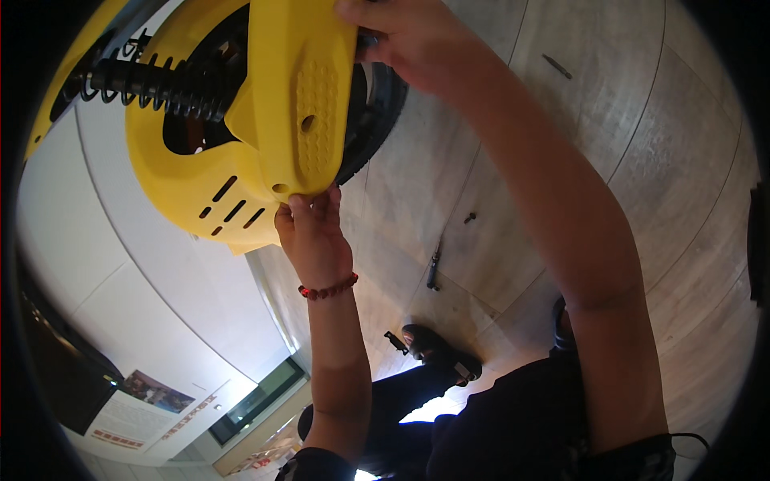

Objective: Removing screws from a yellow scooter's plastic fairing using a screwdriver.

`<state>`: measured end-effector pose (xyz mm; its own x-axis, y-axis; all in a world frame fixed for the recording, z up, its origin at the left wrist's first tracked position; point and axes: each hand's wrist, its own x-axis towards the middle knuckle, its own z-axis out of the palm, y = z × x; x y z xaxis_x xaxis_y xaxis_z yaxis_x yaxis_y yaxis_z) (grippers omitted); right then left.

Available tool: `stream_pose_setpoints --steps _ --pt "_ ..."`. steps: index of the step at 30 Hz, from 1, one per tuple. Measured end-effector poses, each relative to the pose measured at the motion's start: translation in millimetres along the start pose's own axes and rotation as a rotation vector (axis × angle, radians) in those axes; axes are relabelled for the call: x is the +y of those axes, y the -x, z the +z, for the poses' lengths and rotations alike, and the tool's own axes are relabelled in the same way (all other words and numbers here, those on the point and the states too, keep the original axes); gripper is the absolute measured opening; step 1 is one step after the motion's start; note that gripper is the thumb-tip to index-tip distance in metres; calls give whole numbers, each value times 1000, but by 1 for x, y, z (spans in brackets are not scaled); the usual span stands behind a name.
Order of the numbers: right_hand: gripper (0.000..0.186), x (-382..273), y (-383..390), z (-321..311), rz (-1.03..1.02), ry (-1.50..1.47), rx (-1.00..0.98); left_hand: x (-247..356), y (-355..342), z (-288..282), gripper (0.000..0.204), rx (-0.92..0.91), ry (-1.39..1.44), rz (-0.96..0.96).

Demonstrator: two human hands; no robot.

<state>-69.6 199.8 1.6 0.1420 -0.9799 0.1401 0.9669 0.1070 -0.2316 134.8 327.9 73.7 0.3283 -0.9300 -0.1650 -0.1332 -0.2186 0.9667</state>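
A long yellow plastic cover (pixel 277 88) with a dimpled oval panel and two round holes lies against a wheel with a black tyre (pixel 383 108). My left hand (pixel 314 236), with a beaded bracelet at its wrist, pinches the cover's lower end. At the upper right edge of the cover my right hand (pixel 417 40) is closed, its thumb on the face and its fingers curled behind the edge. Those fingertips are partly hidden. Beside the cover sit a slotted yellow guard (pixel 180 188) and a black coil-spring shock absorber (pixel 156 88).
On the wood-look floor (pixel 513 248) lie a dark screwdriver (pixel 435 264), a small black bolt (pixel 470 217) and a thin pointed piece (pixel 557 66). A small black bracket (pixel 395 343) is next to my shoe (pixel 437 349). A white wall panel (pixel 160 256) stands at left.
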Motion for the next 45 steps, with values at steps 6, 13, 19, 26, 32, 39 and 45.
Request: stream_pose_setpoints --steps 6,13,19,26,32,39,45 --pt "37 0 0 2 12 34 49 0 -1 0 34 -18 52 19" --pt "33 -1 3 9 -7 69 115 -1 0 0 37 -4 56 34" --pt "32 3 11 7 -114 103 21 -2 -3 -3 45 -72 -68 22" --pt "31 5 6 5 -94 107 -8 -1 -3 -3 46 -96 -51 29" --pt "31 9 11 7 -158 141 34 -4 -4 -5 46 -98 -27 41" --pt "27 7 1 1 -39 158 91 -7 -6 -6 44 -89 -26 53" --pt "29 13 3 4 -80 203 70 -6 -6 -7 47 -88 -32 58"
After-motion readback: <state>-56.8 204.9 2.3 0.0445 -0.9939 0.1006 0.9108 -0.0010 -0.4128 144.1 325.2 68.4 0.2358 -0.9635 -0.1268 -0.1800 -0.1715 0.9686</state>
